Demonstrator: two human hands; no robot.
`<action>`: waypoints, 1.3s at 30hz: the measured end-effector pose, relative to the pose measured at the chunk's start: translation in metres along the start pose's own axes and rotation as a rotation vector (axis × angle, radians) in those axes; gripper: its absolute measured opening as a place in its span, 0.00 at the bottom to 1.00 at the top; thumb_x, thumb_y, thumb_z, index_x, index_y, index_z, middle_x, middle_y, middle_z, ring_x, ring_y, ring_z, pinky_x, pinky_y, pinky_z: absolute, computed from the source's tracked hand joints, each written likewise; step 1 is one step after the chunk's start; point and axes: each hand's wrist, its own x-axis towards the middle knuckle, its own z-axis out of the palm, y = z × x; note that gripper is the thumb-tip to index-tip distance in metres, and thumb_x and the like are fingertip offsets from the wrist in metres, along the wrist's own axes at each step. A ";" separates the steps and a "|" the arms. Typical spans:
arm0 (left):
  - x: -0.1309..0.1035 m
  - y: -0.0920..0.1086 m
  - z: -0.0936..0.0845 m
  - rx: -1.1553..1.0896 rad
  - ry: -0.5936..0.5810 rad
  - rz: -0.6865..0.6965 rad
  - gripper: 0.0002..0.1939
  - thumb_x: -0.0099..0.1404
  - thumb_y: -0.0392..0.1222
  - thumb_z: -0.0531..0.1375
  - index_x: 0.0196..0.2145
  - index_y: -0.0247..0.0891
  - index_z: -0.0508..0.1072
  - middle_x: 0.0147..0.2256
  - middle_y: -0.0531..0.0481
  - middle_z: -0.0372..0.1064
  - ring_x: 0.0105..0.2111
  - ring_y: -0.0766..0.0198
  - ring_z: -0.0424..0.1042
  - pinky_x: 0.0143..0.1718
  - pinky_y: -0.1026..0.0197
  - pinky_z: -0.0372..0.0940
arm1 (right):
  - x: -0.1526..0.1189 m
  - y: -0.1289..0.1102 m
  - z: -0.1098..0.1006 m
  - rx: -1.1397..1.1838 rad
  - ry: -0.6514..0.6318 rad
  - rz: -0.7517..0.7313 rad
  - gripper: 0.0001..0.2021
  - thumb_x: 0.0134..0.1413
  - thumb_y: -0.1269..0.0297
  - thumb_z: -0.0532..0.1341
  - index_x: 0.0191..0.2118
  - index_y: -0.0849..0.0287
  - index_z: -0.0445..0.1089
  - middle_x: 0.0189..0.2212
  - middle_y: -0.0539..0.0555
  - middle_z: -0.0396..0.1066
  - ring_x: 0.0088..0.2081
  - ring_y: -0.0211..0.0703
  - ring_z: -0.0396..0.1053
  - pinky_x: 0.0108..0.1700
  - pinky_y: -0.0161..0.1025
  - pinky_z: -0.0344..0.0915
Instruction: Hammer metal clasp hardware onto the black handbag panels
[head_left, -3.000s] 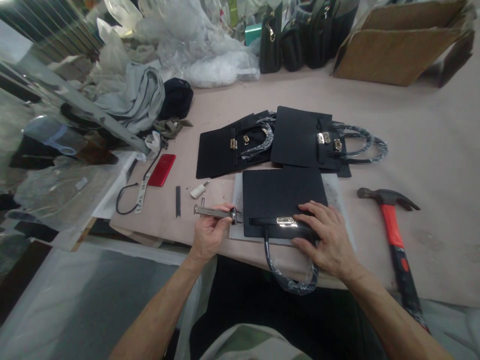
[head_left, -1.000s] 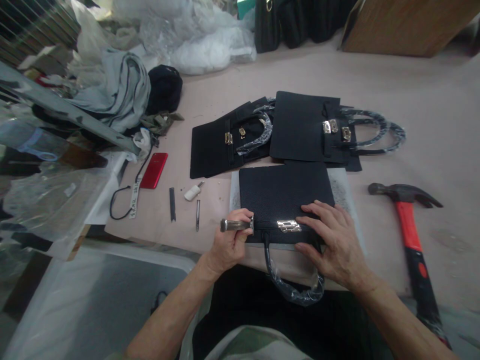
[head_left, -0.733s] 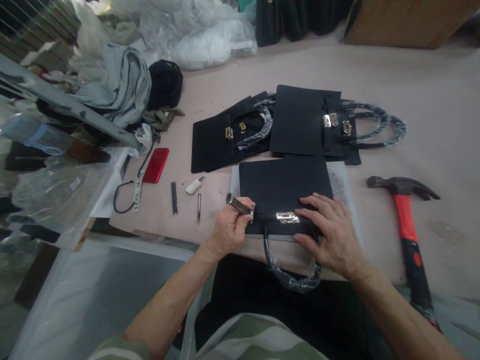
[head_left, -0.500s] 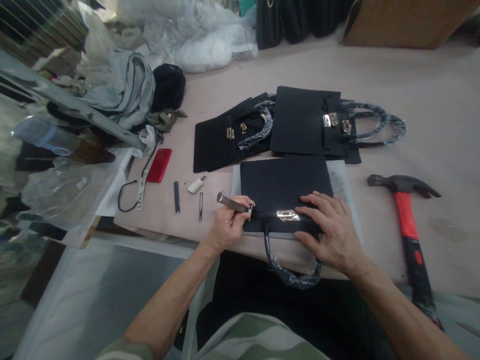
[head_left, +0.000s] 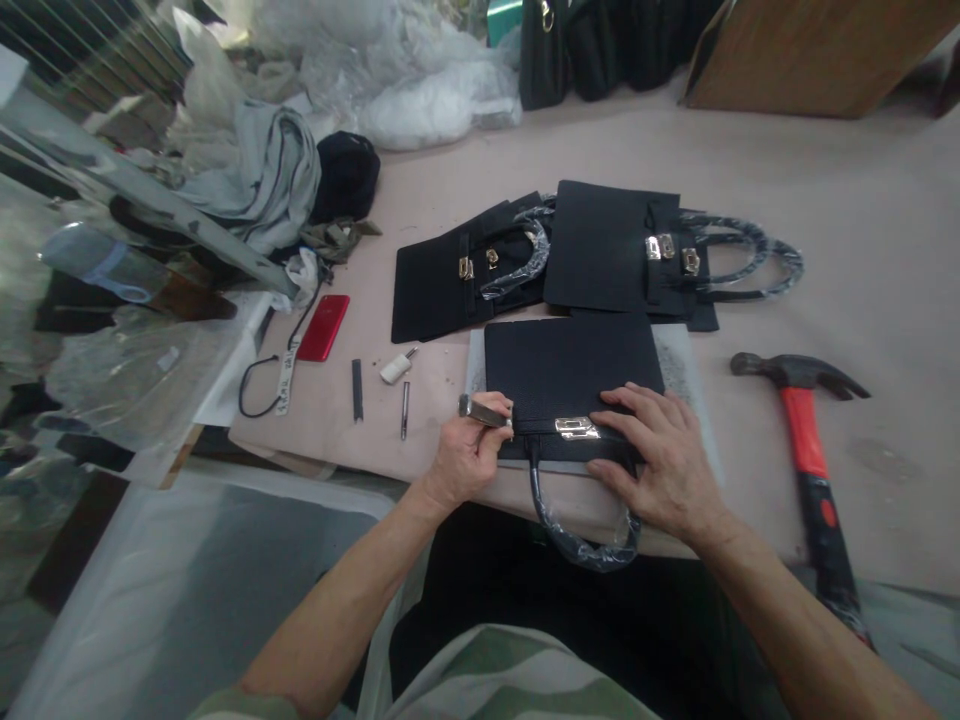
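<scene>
1. One black bag panel [head_left: 570,365] is laid flat on a white sheet [head_left: 679,365] at the near edge of the table [head_left: 750,160]; its dark, finely grained face is turned up.
2. A black strap [head_left: 536,425] is seen along its near side, and a shiny metal clasp [head_left: 576,428] is set at six o'clock, inside the edge.
3. From the same edge a looped handle [head_left: 581,545], wrapped in clear film, is hung toward six o'clock, past the table edge.
4. A metal tool [head_left: 482,411] is gripped narrowly by the left hand [head_left: 465,460] at the panel's eight o'clock; its tip is brought to the strap's end, though contact cannot be told.
5. The panel is covered at four o'clock by the right hand [head_left: 664,465], whose fingers are spread over it and rested beside the clasp.
6. At one o'clock, far back, a cardboard box [head_left: 817,60] is placed; its contents cannot be seen.
7. Clear plastic bags [head_left: 420,90] are heaped at eleven o'clock; what is held in them cannot be told.
8. At ten o'clock a tilted clear bottle [head_left: 124,265] is seen, brown toward one end.
</scene>
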 end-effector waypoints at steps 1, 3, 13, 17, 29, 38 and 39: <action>0.000 -0.001 0.000 0.000 -0.008 -0.003 0.04 0.71 0.38 0.57 0.41 0.37 0.72 0.42 0.41 0.74 0.45 0.57 0.76 0.49 0.51 0.72 | 0.000 0.000 0.000 -0.001 -0.001 -0.001 0.21 0.58 0.48 0.62 0.51 0.55 0.71 0.56 0.61 0.70 0.61 0.65 0.63 0.64 0.67 0.53; 0.000 -0.001 -0.001 0.004 -0.020 0.004 0.04 0.71 0.38 0.57 0.41 0.37 0.71 0.42 0.41 0.74 0.45 0.57 0.77 0.49 0.51 0.72 | 0.000 0.000 0.000 -0.004 -0.002 -0.002 0.21 0.58 0.48 0.63 0.51 0.55 0.71 0.57 0.61 0.70 0.62 0.65 0.63 0.64 0.67 0.53; 0.003 0.003 -0.003 0.006 -0.096 0.008 0.07 0.68 0.32 0.58 0.43 0.38 0.72 0.45 0.41 0.77 0.47 0.57 0.78 0.50 0.52 0.73 | -0.001 0.000 0.001 -0.008 -0.014 0.006 0.21 0.59 0.49 0.62 0.52 0.54 0.71 0.58 0.61 0.69 0.62 0.65 0.62 0.63 0.67 0.53; 0.003 0.005 -0.001 0.024 -0.063 0.022 0.07 0.67 0.32 0.58 0.43 0.38 0.72 0.44 0.43 0.77 0.46 0.57 0.78 0.49 0.53 0.73 | -0.003 0.003 0.001 -0.006 -0.008 -0.001 0.21 0.59 0.47 0.62 0.52 0.54 0.72 0.58 0.60 0.69 0.62 0.64 0.62 0.64 0.67 0.53; 0.005 0.004 -0.003 0.033 -0.087 0.037 0.09 0.66 0.31 0.59 0.43 0.38 0.72 0.42 0.45 0.76 0.43 0.58 0.78 0.46 0.56 0.74 | -0.016 0.022 -0.036 -0.064 0.288 0.214 0.17 0.62 0.53 0.61 0.52 0.55 0.70 0.54 0.64 0.70 0.57 0.64 0.67 0.58 0.62 0.65; 0.006 0.000 -0.003 -0.015 -0.114 0.012 0.09 0.65 0.30 0.59 0.42 0.38 0.72 0.40 0.46 0.76 0.40 0.59 0.77 0.44 0.57 0.73 | -0.091 0.094 -0.069 0.028 0.226 0.757 0.19 0.50 0.47 0.65 0.18 0.48 0.60 0.13 0.50 0.52 0.20 0.54 0.63 0.25 0.59 0.63; 0.006 0.001 -0.003 -0.018 -0.119 0.008 0.09 0.64 0.30 0.59 0.42 0.38 0.72 0.39 0.46 0.76 0.40 0.59 0.77 0.44 0.57 0.73 | -0.087 0.088 -0.073 0.113 0.187 0.738 0.17 0.51 0.48 0.65 0.20 0.49 0.62 0.14 0.50 0.54 0.18 0.51 0.62 0.23 0.55 0.64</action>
